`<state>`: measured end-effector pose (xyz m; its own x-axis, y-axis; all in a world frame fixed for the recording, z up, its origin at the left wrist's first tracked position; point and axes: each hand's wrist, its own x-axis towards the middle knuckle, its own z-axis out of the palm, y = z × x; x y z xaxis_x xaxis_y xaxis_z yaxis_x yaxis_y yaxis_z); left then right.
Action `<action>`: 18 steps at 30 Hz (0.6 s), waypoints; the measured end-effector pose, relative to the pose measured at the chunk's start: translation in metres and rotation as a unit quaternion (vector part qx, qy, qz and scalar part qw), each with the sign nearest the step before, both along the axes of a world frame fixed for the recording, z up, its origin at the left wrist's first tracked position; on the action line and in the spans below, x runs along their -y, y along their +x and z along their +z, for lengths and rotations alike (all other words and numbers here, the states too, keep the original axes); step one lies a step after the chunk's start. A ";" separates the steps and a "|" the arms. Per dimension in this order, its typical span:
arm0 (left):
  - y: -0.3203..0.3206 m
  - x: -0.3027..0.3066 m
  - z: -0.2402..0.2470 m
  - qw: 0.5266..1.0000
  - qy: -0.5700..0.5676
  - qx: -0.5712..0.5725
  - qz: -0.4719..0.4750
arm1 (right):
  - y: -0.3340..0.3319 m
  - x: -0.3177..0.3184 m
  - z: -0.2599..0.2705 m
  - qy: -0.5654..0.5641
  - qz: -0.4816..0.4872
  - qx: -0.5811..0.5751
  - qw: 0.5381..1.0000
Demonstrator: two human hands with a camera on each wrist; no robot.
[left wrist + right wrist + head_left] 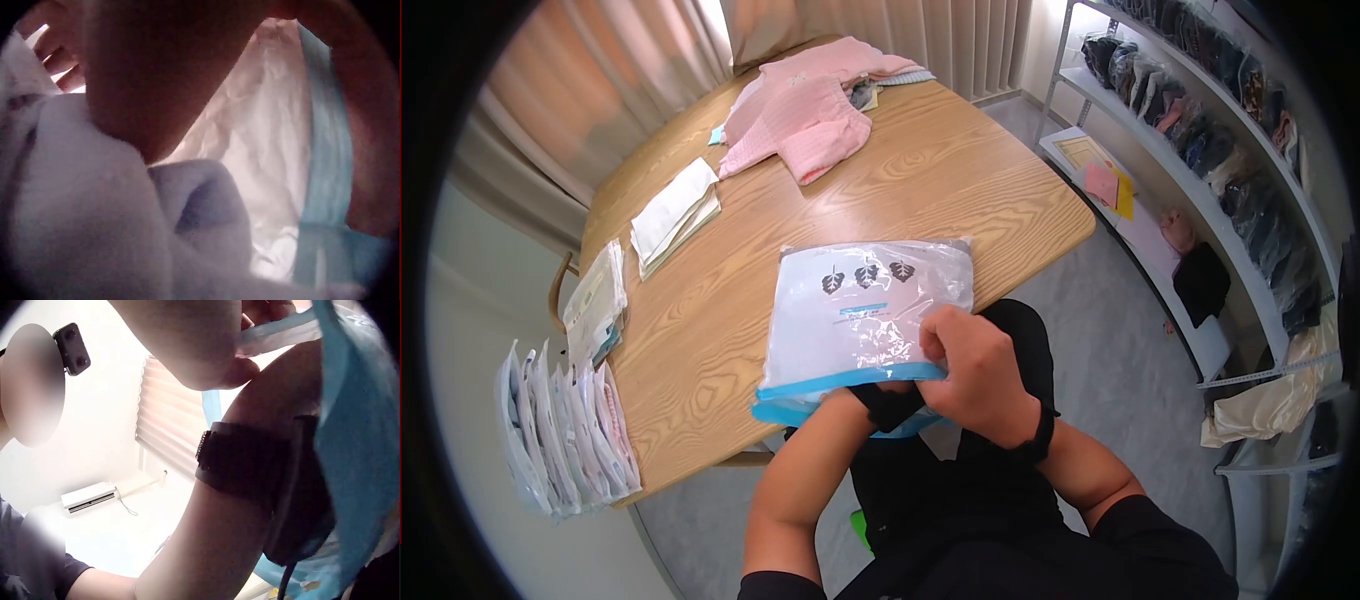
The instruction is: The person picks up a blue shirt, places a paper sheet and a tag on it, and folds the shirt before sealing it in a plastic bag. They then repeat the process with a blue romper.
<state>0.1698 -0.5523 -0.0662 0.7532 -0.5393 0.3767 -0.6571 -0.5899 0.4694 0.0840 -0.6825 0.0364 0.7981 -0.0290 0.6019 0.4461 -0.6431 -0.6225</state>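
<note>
A clear plastic zip bag (800, 330) with a blue edge and three dark leaf prints lies at the table's near edge, with white contents. My right hand (975, 365) grips the bag's blue-edged opening at its right side, fingers curled. My left forearm reaches into the opening, so the left hand is hidden by the bag in the head view. In the left wrist view my left hand (162, 69) is inside, beside white folded cloth (87, 206), its fingers (61, 60) partly seen; I cannot tell whether they hold the cloth. The blue strip (328, 131) runs along the right there.
Pink knitted clothes (810, 115) lie at the table's far end. A white folded cloth stack (675, 215) and a flat packed bag (595, 300) are on the left. Several filled bags (565, 435) stand at the near left corner. Shelves (1140, 110) with wrapped clothes stand right.
</note>
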 end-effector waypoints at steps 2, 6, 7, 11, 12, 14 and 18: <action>-0.008 0.002 -0.005 1.000 -0.011 0.005 -0.002 | -0.001 -0.004 -0.003 0.009 0.018 -0.050 0.999; -0.007 -0.006 -0.009 1.000 -0.024 0.010 -0.005 | 0.001 -0.004 0.000 -0.018 0.042 -0.048 0.998; 0.010 -0.007 -0.004 1.000 -0.027 0.008 -0.004 | 0.004 -0.004 -0.003 -0.039 0.047 -0.045 0.997; 0.020 -0.010 -0.003 0.999 -0.048 0.009 0.006 | 0.012 -0.003 -0.009 -0.103 0.074 -0.052 0.991; 0.019 -0.007 -0.003 0.998 -0.055 0.013 0.007 | 0.013 -0.003 -0.010 -0.104 0.075 -0.050 0.990; 0.027 0.000 -0.003 0.998 -0.064 0.016 0.008 | 0.012 -0.004 -0.014 -0.141 0.077 -0.047 0.986; 0.030 -0.005 -0.005 0.996 -0.082 0.018 -0.002 | 0.013 0.002 -0.010 -0.161 0.080 -0.030 0.983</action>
<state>0.1999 -0.5470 -0.0711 0.7354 -0.4720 0.4862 -0.6776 -0.5042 0.5354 0.0975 -0.6841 0.0263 0.8118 0.2841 0.5102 0.5258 -0.7358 -0.4269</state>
